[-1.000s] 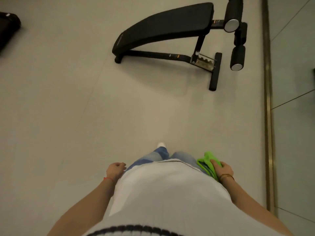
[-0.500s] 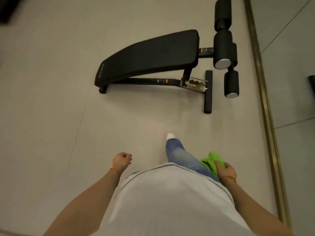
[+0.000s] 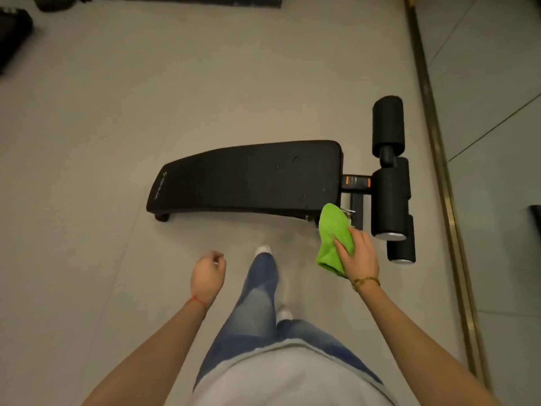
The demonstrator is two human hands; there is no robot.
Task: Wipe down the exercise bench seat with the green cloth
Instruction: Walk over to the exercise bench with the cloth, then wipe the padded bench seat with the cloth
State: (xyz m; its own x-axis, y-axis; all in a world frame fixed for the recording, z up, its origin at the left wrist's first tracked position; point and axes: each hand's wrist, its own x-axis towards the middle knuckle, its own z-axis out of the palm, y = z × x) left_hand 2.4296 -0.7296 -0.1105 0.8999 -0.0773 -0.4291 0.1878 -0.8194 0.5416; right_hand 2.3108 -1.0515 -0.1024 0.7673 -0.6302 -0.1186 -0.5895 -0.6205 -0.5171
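Dark equipment (image 3: 13, 33): at 10 o'clock, upper left corner, partly cut off by the frame edge; type not discernible.

Left hand (image 3: 207, 273): at 7 o'clock of centre, fingers curled loosely inward, empty, held over the pale floor (image 3: 87, 171). Red cord (image 3: 195, 301) around the wrist.

Legs in blue jeans (image 3: 257, 300): at 6 o'clock, one white shoe (image 3: 263, 249) forward, pointing toward 12 o'clock.

Exercise bench seat (image 3: 248, 178): black, curved pad at centre, lying lengthwise from 9 o'clock to 3 o'clock, low end at 9 o'clock.

Green cloth (image 3: 333, 235): bunched, at 4 o'clock of the pad, overlapping its near right corner in view; contact not discernible.

Right hand (image 3: 355, 253): closed around the green cloth, thumb across the fabric. Gold bracelet (image 3: 366, 281) at the wrist.

Foam rollers (image 3: 390, 177): black, at 3 o'clock, just beside the pad's high end.

Brass floor strip (image 3: 439, 171): far right, running from 12 o'clock toward 5 o'clock.
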